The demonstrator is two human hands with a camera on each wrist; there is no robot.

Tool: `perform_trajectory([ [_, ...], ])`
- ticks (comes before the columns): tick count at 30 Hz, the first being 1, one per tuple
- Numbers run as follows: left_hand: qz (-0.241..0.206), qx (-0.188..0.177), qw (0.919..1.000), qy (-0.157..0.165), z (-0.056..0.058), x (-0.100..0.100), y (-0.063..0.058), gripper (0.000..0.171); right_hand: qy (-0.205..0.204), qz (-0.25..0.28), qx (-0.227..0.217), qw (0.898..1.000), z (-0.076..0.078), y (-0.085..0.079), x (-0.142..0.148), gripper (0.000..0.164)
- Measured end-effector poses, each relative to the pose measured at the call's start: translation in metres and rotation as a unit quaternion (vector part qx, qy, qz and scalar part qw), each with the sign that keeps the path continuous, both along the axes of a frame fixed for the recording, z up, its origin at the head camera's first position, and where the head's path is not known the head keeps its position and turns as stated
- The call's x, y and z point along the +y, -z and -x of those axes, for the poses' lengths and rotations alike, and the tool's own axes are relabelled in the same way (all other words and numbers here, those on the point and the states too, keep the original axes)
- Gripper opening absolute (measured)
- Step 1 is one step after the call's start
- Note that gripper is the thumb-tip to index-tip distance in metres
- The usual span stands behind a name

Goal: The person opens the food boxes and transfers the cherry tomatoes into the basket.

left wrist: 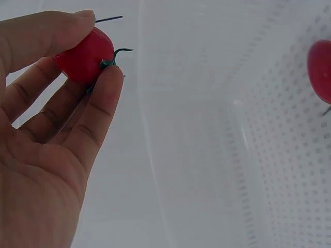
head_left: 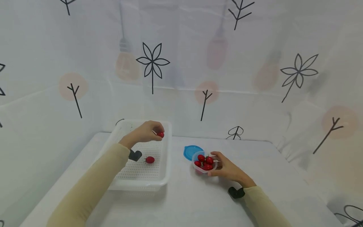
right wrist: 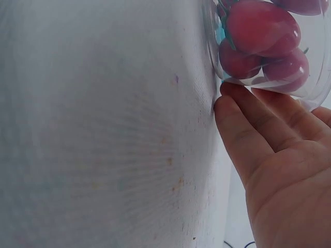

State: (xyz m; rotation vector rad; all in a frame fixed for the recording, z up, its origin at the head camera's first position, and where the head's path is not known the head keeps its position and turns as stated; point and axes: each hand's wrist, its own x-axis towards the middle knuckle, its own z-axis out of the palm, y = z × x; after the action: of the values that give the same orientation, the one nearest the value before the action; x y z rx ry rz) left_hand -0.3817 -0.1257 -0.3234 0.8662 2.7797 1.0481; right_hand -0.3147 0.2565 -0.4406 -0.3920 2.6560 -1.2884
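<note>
Tomato [left wrist: 85,58], glossy red with a green stalk, is pinched between thumb and fingertips in the grip of the left hand [head_left: 146,131], closed only as far as the fruit allows. That hand is above the white basket [head_left: 168,157], toward its right wall. On the perforated basket floor lies a second tomato [head_left: 150,160], apart from the hand.

The right hand [head_left: 228,168] has its grip spread wide around the right side of a clear container [head_left: 200,171], thumb nearer and fingers farther round; fingertips touch its wall. Several red tomatoes [head_left: 209,160] lie in the container, to the right of the basket; whether it rests on the white bench [head_left: 193,205] or is slightly raised, I cannot tell. Just behind it, partly hidden, is a blue lid [head_left: 192,152]. Beige sleeves [head_left: 93,183] cover both forearms.
</note>
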Motion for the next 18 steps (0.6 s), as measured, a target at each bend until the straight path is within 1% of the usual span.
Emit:
perform_trajectory([
  [3, 0.017, -0.026, 0.9995, -0.009, 0.005, -0.003, 0.009, 0.021, -0.001, 0.001, 0.002, 1.000, 0.000, 0.001, 0.000, 0.096],
  [6, 0.028, -0.042, 0.9986, -0.017, 0.008, -0.003, 0.017, 0.022, -0.002, 0.001, 0.001, 1.000, 0.001, 0.000, 0.000, 0.096],
  [12, 0.044, -0.045, 0.9977, -0.025, 0.011, -0.003, 0.027, 0.023, 0.007, -0.004, -0.003, 1.000, 0.001, -0.002, -0.001, 0.097],
  [18, 0.075, -0.056, 0.9947, -0.043, 0.012, -0.006, 0.036, 0.023, 0.009, -0.004, -0.011, 1.000, 0.000, -0.003, -0.002, 0.097],
])
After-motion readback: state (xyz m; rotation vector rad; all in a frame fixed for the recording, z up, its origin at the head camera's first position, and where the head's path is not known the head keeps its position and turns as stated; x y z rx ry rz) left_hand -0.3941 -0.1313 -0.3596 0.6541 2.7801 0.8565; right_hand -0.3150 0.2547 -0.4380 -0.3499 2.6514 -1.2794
